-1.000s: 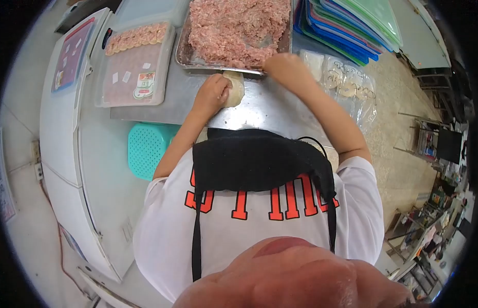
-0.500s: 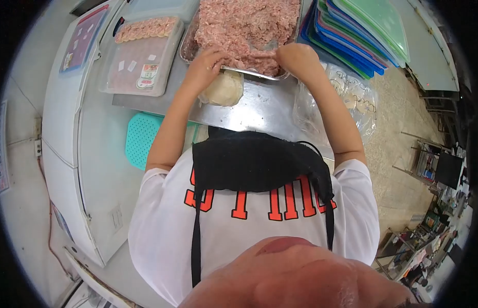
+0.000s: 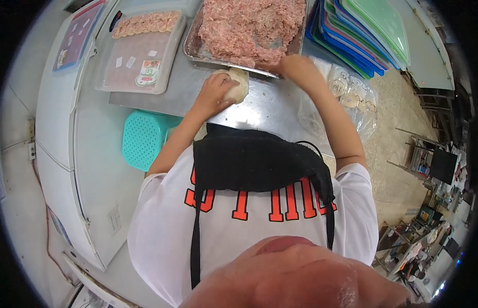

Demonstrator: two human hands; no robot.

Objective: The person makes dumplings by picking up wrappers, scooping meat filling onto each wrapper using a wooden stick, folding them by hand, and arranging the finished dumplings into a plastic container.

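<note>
My left hand point(image 3: 215, 95) is at a pale round stack of dough wrappers point(image 3: 239, 85), its fingers and thumb curled round the left side. The stack lies on the metal table just in front of a metal tray point(image 3: 195, 51) heaped with ground meat point(image 3: 249, 33). My right hand point(image 3: 302, 73) is closed at the tray's near right corner, by the edge of the meat. Whatever its fingers hold is hidden.
A clear plastic container point(image 3: 128, 61) holds rows of small meat-filled dumplings point(image 3: 146, 24) at its far end. Coloured lids point(image 3: 352, 36) are piled to the right. Plastic bags point(image 3: 352, 95) lie below them. A turquoise perforated stool point(image 3: 142, 141) stands at the left.
My left hand has moved from the tray's near rim down to the stack of wrappers. My right hand has shifted slightly right and nearer, staying by the meat.
</note>
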